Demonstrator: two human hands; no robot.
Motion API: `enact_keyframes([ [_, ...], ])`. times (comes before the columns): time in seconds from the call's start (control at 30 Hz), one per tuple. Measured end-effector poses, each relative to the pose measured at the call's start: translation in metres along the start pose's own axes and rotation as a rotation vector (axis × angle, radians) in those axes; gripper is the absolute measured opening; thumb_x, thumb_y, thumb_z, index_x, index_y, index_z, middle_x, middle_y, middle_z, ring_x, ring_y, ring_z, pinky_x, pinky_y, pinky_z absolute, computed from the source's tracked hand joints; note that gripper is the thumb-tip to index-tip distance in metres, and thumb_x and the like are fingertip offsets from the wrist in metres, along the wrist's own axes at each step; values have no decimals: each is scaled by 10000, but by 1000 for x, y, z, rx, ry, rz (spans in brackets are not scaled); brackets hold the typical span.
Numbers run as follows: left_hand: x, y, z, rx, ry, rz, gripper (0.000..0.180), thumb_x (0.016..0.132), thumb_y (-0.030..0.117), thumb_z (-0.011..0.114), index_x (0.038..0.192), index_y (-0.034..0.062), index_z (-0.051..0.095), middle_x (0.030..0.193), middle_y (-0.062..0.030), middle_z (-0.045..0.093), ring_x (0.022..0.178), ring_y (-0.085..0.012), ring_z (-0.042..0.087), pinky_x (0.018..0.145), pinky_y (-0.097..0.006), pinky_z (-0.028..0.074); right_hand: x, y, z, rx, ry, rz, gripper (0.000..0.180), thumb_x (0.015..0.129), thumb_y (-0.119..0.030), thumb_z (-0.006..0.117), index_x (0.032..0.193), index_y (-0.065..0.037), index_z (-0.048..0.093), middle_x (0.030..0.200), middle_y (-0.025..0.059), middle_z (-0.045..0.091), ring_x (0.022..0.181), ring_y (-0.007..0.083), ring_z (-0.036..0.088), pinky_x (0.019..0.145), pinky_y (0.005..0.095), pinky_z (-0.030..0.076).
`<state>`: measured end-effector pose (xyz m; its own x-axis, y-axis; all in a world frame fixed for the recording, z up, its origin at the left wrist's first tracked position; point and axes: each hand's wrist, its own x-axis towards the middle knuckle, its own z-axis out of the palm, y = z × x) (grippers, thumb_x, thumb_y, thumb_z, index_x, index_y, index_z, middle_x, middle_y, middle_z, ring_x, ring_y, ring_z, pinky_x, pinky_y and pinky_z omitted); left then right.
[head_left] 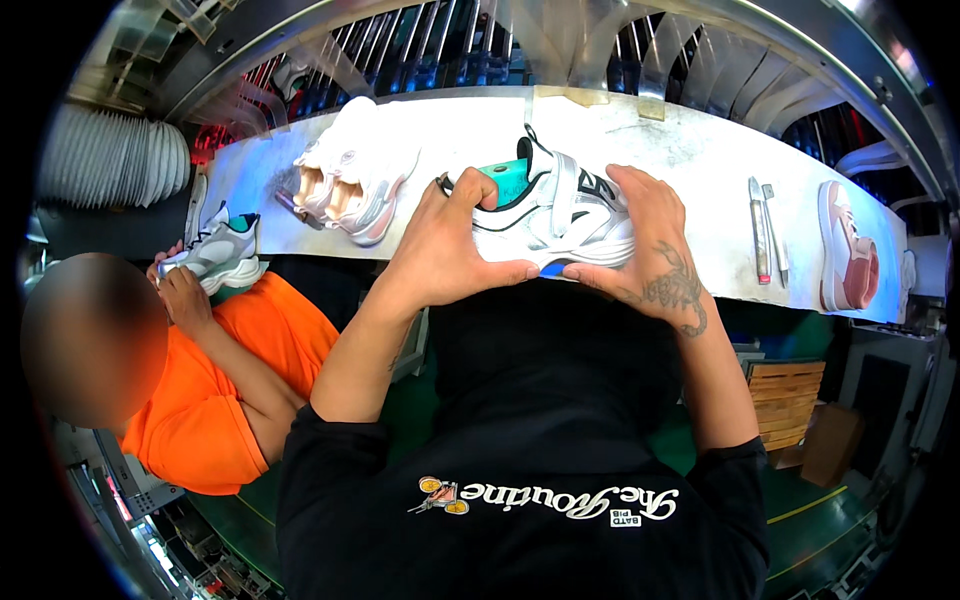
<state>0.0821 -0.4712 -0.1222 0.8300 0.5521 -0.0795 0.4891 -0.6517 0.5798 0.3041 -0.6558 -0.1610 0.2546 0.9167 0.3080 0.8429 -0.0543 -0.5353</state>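
Between my two hands is a white and silver sneaker point(550, 215) with black trim, held just over the near edge of the white workbench point(700, 150). A teal shoe last point(508, 182) shows in its opening. My left hand point(445, 235) grips the left end, thumb low along the sole and fingers curled over the upper. My right hand point(650, 240) closes round the right end, with its thumb under the sole by a blue patch. The palms hide both ends of the sneaker in part.
Left of me stand pale pink and white sneakers point(350, 185). A pen-like tool point(759, 230) and a second slim tool point(776, 235) lie to the right, before a pink and white sneaker point(847, 250). A co-worker in an orange shirt point(240, 390) handles a grey sneaker point(220, 250). Rollers point(420, 45) run behind.
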Motion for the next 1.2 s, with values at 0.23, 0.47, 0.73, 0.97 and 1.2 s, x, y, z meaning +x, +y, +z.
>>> enact_keyframes([
  [0.23, 4, 8, -1, 3, 50, 134, 754, 728, 362, 1014, 1169, 93, 465, 1047, -174, 608, 966, -353, 623, 869, -449, 515, -7, 17, 17, 72, -43, 149, 1067, 835, -737, 822, 1527, 29, 551, 1477, 253, 599, 1452, 414, 500, 1256, 571, 267],
  [0.47, 5, 10, 4, 59, 68, 117, 719, 746, 367, 998, 1170, 81, 494, 1078, -184, 593, 1027, -379, 579, 899, -483, 493, -11, 18, 38, 10, 98, 83, 1134, 810, -810, 793, 1517, 46, 560, 1432, 238, 598, 1361, 391, 522, 1222, 580, 263],
  [0.73, 14, 11, 13, 168, 158, 92, 879, 677, 469, 1042, 1216, 69, 474, 1093, -150, 572, 1003, -354, 585, 916, -474, 505, -10, 8, 37, -94, 72, 93, 1253, 697, -792, 881, 1562, 37, 510, 1478, 208, 575, 1360, 371, 503, 1205, 609, 260],
  [0.97, 25, 30, 26, 307, 178, -119, 1063, 654, 556, 1044, 1353, 7, 460, 1272, -273, 513, 1165, -446, 565, 1015, -525, 481, -8, -5, 41, -115, 87, 186, 1143, 656, -522, 1001, 1559, 4, 538, 1482, 173, 579, 1322, 337, 527, 1183, 574, 284],
  [1.2, 11, 31, 40, 469, 305, 10, 1058, 657, 602, 1020, 1343, -12, 499, 1219, -258, 553, 1166, -410, 506, 1064, -547, 370, -12, 3, 44, -58, 136, 167, 1071, 659, -443, 985, 1556, -34, 568, 1471, 141, 594, 1324, 328, 532, 1186, 567, 291],
])
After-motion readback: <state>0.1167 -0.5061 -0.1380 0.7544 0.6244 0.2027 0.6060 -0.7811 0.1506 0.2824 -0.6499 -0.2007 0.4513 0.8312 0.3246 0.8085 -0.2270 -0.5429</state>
